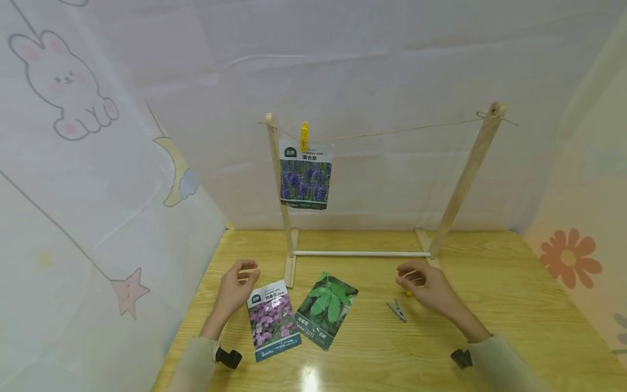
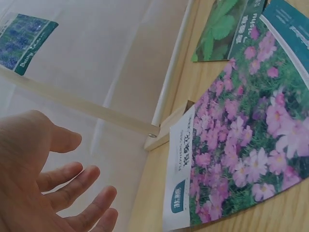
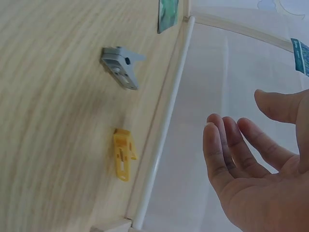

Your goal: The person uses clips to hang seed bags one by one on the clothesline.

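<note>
My left hand [image 1: 237, 284] hovers beside the pink-flower seed packet [image 1: 274, 321], its fingers loosely bent around nothing. To that packet's right lies a green-leaf seed packet [image 1: 327, 310]. My right hand [image 1: 425, 286] is raised near a yellow clothespin [image 3: 123, 153] and a grey clothespin [image 3: 119, 66], both on the table; its relaxed fingers hold nothing. In the head view the hand mostly covers the yellow clothespin. A lavender seed packet [image 1: 305, 182] hangs from the string [image 1: 382, 134], clipped by another yellow clothespin [image 1: 304, 137].
The string runs between two wooden posts, the left post [image 1: 280, 179] and the right post [image 1: 467, 174]. A white rod [image 1: 362, 253] joins them near the wooden table [image 1: 372, 359]. Printed cloth [image 1: 372, 71] surrounds the back and sides.
</note>
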`<state>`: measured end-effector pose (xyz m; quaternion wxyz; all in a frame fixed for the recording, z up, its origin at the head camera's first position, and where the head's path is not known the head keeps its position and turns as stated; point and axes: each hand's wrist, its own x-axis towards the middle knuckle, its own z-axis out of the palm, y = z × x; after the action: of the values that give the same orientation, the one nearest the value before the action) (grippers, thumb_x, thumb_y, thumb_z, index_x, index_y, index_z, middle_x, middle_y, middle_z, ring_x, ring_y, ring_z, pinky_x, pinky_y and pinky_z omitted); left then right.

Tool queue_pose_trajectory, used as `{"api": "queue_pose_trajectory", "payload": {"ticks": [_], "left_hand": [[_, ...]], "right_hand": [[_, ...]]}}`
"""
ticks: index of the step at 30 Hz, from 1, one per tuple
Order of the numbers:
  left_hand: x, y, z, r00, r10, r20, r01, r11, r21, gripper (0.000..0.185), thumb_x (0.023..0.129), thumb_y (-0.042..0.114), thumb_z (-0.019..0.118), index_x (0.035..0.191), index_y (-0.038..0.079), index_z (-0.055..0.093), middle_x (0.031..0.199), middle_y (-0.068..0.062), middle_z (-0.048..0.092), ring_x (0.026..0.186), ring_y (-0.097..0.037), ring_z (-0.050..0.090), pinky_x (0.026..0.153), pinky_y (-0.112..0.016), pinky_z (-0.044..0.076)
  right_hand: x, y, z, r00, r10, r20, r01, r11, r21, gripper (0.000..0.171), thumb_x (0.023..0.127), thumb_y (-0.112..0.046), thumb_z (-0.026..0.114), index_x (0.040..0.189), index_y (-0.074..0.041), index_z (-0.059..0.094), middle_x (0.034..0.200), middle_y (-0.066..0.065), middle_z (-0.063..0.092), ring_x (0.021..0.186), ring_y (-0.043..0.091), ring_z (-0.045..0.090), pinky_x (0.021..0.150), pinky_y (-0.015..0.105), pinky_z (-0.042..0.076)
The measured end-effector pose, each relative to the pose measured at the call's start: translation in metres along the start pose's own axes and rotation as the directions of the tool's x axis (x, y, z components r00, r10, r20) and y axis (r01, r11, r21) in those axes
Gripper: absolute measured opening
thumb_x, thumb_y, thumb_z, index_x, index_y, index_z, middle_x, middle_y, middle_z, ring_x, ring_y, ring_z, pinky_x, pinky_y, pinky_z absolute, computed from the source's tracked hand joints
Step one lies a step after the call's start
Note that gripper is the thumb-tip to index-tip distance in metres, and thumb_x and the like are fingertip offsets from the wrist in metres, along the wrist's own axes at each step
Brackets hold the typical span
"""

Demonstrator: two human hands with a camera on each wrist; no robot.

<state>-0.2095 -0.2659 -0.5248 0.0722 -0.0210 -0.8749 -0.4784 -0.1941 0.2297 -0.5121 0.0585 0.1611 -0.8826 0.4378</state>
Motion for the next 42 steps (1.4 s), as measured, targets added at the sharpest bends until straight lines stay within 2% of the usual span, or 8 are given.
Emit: {"api": "queue_pose_trajectory", "payload": {"ticks": [3,9,15,20,28,32,38,42], "left_hand": [[-0.001,-0.003,0.002,1.000,-0.015,-0.001,0.015,1.000,0.012,0.037,0.107,0.023,0.069,0.139,0.005,0.063,0.136,-0.018,0.069,0.120,-0.040,0.070,0.102,-0.056,0.058],[-0.003,-0.012,0.006,0.999,-0.038,0.026,0.037,0.998,0.043,0.041,0.106,0.022,0.069,0.142,0.003,0.061,0.140,-0.018,0.066,0.126,-0.043,0.065,0.105,-0.059,0.056],[-0.005,-0.016,0.008,0.997,-0.048,0.060,0.043,0.996,0.079,0.045,0.104,0.018,0.071,0.144,0.000,0.058,0.144,-0.020,0.064,0.131,-0.047,0.062,0.109,-0.063,0.051],[-0.009,-0.018,0.011,0.995,-0.050,0.084,0.042,0.994,0.099,0.048,0.101,0.015,0.074,0.143,-0.002,0.059,0.142,-0.022,0.064,0.130,-0.049,0.062,0.106,-0.063,0.054],[-0.013,-0.024,0.014,0.991,-0.049,0.123,0.027,0.984,0.176,0.053,0.099,0.019,0.077,0.143,-0.004,0.058,0.143,-0.025,0.063,0.132,-0.050,0.059,0.110,-0.063,0.050],[-0.013,-0.026,0.015,0.988,-0.070,0.141,0.043,0.982,0.183,0.057,0.099,0.021,0.077,0.145,-0.006,0.057,0.146,-0.026,0.061,0.135,-0.050,0.057,0.112,-0.063,0.049],[-0.015,-0.028,0.019,0.985,-0.085,0.153,0.043,0.966,0.255,0.059,0.097,0.024,0.079,0.143,-0.007,0.059,0.145,-0.029,0.058,0.137,-0.053,0.051,0.113,-0.068,0.043],[-0.018,-0.030,0.022,0.984,-0.097,0.149,0.050,0.955,0.293,0.055,0.097,0.027,0.079,0.140,-0.003,0.063,0.147,-0.029,0.055,0.136,-0.053,0.046,0.110,-0.070,0.041]], "right_hand": [[-0.002,0.004,0.005,1.000,0.016,0.020,-0.016,1.000,-0.009,0.027,0.103,-0.018,0.075,0.124,-0.001,0.071,0.116,0.017,0.075,0.094,0.021,0.074,0.080,0.028,0.063],[-0.004,0.010,0.014,1.000,-0.023,0.019,0.023,1.000,-0.014,0.027,0.101,-0.015,0.076,0.121,0.002,0.071,0.113,0.019,0.075,0.091,0.021,0.075,0.078,0.033,0.065],[-0.008,0.013,0.021,0.998,-0.046,0.050,0.046,0.999,0.003,0.029,0.100,-0.013,0.077,0.121,0.005,0.071,0.111,0.018,0.075,0.089,0.016,0.073,0.076,0.029,0.063],[-0.014,0.016,0.027,0.996,-0.021,0.088,0.022,1.000,-0.007,0.034,0.100,-0.014,0.078,0.123,0.008,0.069,0.114,0.020,0.074,0.091,0.016,0.074,0.079,0.028,0.062],[-0.022,0.021,0.033,0.995,-0.025,0.093,0.030,0.998,-0.049,0.036,0.098,-0.011,0.079,0.123,0.012,0.067,0.112,0.021,0.074,0.091,0.019,0.071,0.079,0.037,0.064],[-0.025,0.023,0.033,0.995,0.015,0.098,-0.011,0.999,-0.042,0.037,0.097,-0.012,0.081,0.123,0.010,0.067,0.114,0.019,0.074,0.092,0.020,0.070,0.079,0.036,0.064],[-0.028,0.029,0.037,0.986,0.096,0.136,-0.097,0.995,-0.004,0.043,0.097,-0.020,0.082,0.126,0.007,0.067,0.115,0.014,0.073,0.092,0.015,0.068,0.077,0.023,0.060],[-0.030,0.027,0.039,0.983,0.129,0.128,-0.131,0.991,0.008,0.047,0.096,-0.019,0.083,0.129,0.009,0.065,0.120,0.018,0.071,0.094,0.016,0.067,0.077,0.021,0.060]]}}
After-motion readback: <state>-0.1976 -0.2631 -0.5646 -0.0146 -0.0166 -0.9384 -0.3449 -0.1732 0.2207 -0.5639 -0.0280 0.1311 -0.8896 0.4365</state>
